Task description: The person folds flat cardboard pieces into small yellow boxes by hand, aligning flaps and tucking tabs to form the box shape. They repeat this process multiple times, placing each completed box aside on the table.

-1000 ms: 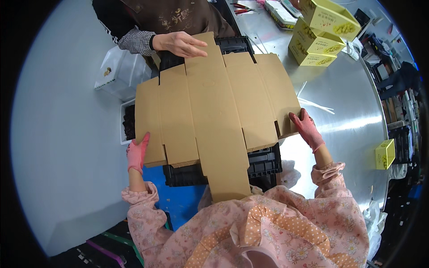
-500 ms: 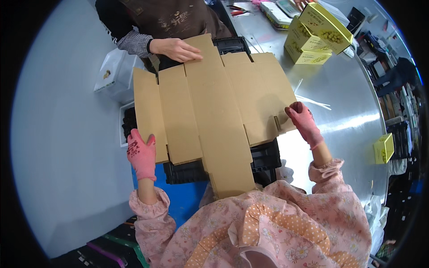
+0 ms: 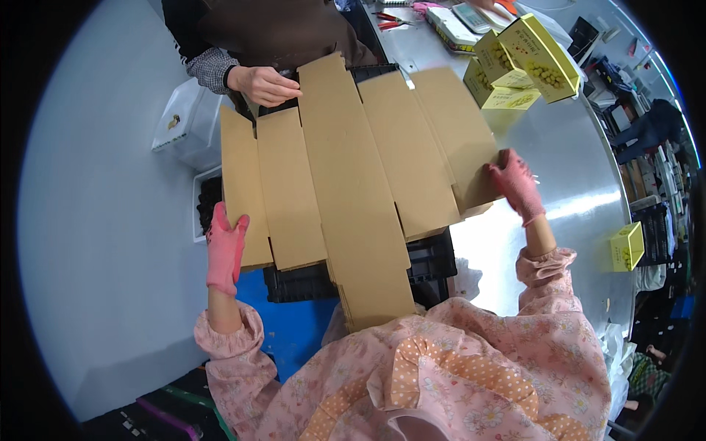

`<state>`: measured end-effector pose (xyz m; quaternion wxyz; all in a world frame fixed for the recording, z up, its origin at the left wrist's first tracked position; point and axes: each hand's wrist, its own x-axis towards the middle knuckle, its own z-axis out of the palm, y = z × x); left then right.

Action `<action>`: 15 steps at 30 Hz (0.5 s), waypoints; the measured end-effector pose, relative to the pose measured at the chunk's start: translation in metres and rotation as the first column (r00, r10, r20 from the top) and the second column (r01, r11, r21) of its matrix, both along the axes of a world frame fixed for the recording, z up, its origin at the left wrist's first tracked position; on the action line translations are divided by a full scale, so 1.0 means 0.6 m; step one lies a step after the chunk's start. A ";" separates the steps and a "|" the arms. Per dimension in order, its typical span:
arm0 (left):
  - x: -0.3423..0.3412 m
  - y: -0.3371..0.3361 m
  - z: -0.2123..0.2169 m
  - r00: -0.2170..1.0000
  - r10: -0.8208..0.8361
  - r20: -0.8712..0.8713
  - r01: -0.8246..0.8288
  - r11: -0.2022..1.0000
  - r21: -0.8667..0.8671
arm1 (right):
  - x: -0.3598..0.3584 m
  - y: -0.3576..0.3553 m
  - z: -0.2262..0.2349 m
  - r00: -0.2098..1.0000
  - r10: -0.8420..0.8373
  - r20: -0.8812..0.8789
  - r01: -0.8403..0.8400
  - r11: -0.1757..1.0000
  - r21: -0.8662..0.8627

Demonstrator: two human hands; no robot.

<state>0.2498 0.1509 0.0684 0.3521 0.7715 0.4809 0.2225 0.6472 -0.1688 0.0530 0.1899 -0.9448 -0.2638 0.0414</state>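
Observation:
A flattened cardboard box [image 3: 351,169], brown and creased into several panels, lies on others like it in front of me. My left hand [image 3: 226,248], in a pink glove, grips its left edge near the lower corner, thumb on top and fingers partly hidden at the edge. At the far right panel, my right hand [image 3: 516,184], also in a pink glove, has its fingers closed on the edge, and that panel tilts up a little. Black plastic crates [image 3: 432,257] show under the stack.
Opposite me a person's hand [image 3: 266,86] hovers by the cardboard's far edge. Yellow printed boxes [image 3: 540,59] stand on the metal table [image 3: 581,169] at right, with red-handled pliers [image 3: 393,24] farther back. A white bin [image 3: 193,121] sits along the left wall.
My right hand has moved right and slightly away from me, and the right panel has shifted with it. My left hand has turned at the edge. The other person's hand has slid left off the cardboard.

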 end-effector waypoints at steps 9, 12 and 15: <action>0.070 -0.049 -0.084 0.780 -0.499 -0.378 0.481 0.864 -0.147 | -0.228 0.176 -0.052 0.842 0.539 0.016 -0.536 0.840 -0.083; 0.081 -0.104 -0.101 0.820 0.112 -0.562 0.293 0.761 0.579 | -0.182 0.131 -0.086 0.939 0.343 -0.034 -0.328 0.919 0.217; 0.064 -0.094 -0.144 0.798 0.189 -0.572 0.061 0.919 0.389 | -0.181 0.065 -0.091 0.993 0.069 0.094 -0.089 0.969 0.230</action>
